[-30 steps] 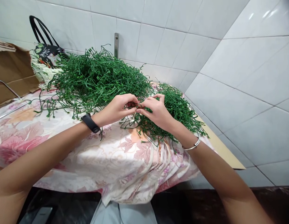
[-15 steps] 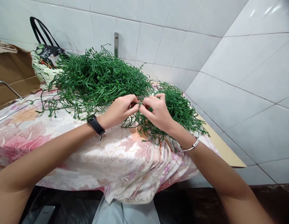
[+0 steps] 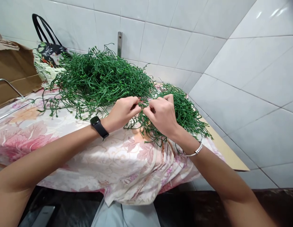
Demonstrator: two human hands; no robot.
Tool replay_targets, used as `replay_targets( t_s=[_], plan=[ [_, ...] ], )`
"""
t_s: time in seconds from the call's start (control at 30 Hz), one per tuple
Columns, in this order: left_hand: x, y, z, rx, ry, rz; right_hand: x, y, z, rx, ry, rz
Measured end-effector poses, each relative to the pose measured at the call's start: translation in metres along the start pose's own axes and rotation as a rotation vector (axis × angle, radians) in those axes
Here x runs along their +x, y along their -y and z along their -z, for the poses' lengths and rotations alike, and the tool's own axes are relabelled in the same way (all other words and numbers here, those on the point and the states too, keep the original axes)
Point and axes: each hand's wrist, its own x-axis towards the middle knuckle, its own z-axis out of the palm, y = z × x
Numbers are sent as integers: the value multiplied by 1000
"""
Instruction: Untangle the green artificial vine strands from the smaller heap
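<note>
A big heap of thin green plastic stems (image 3: 96,80) lies on the flowered cloth (image 3: 66,148) over the table. A smaller heap of the same stems (image 3: 184,113) sits to its right. My left hand (image 3: 123,112), a black band on its wrist, is closed in a pinch on one green stem at the near edge of the heaps. My right hand (image 3: 162,115), with a silver bangle on the wrist, pinches the same stem right beside it. The fingertips of both hands nearly touch.
A dark flowered bag with black handles (image 3: 48,49) stands at the back left by the tiled wall. A brown cardboard box (image 3: 14,72) and a metal rail (image 3: 9,86) are at the far left. The bare table corner (image 3: 226,154) shows at the right.
My hands have stayed together on the stem, and my right hand's fingers have curled in tighter. The view has shifted slightly.
</note>
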Motion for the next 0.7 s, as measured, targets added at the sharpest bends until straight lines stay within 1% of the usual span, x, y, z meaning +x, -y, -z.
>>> replay_targets(
  t_s=[0.03,0.1,0.2,0.27,0.43,0.53,0.6,0.7],
  plan=[
    [0,1,2,12,-14,11,1,-4,-1,-19,-16,-24],
    [2,2,5,3,-38,32,3,-16,-2,-2,-8,-67],
    [6,6,10,-134,-50,72,6,-31,0,62,29,-67],
    [8,9,12,-252,-63,115,7,-35,3,54,34,-35],
    [12,12,16,-514,-78,206,2,-25,6,44,132,49],
    [12,10,16,-607,-58,239,0,-18,4,46,178,83],
    [12,10,14,-648,-62,262,-1,-16,4,54,187,92],
    [12,12,12,-709,-69,272,-1,-13,7,80,160,93]
  ],
)
